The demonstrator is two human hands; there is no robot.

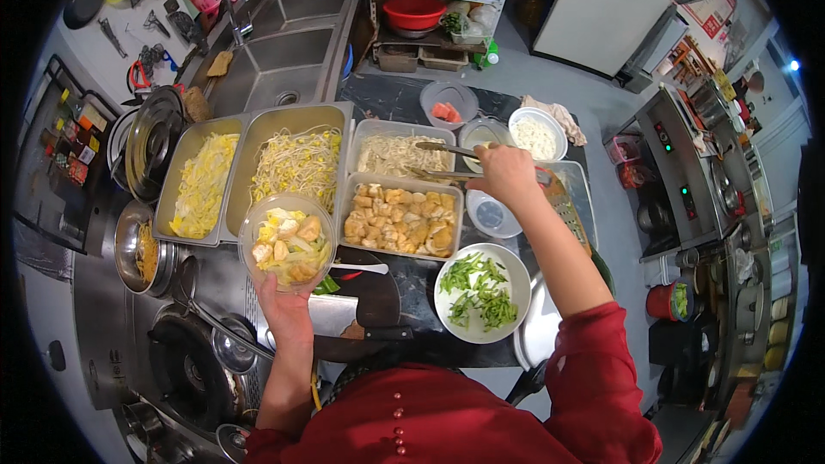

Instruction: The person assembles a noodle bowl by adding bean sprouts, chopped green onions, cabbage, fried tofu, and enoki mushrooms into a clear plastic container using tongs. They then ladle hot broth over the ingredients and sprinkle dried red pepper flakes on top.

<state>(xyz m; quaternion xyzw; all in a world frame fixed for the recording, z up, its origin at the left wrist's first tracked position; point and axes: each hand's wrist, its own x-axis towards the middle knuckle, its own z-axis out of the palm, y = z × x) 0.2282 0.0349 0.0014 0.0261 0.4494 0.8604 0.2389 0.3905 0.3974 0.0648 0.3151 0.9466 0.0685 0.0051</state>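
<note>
My left hand grips a clear plastic bowl from its near side. Cut cabbage and browned tofu pieces lie in this bowl, which is over the near edge of the bean sprout pan. In my right hand is a pair of metal tongs. Their tips are apart, over a container of pale, thin strands. I cannot tell whether the tips touch the strands. Closer to me stands a tray of browned tofu chunks. Left of the sprouts is a pan of sliced cabbage.
A white bowl of chopped greens stands near my right forearm. The cleaver lies at the counter's near edge. Left is a black wok burner. Far right of the trays sits a white bowl of white food. The sink lies beyond.
</note>
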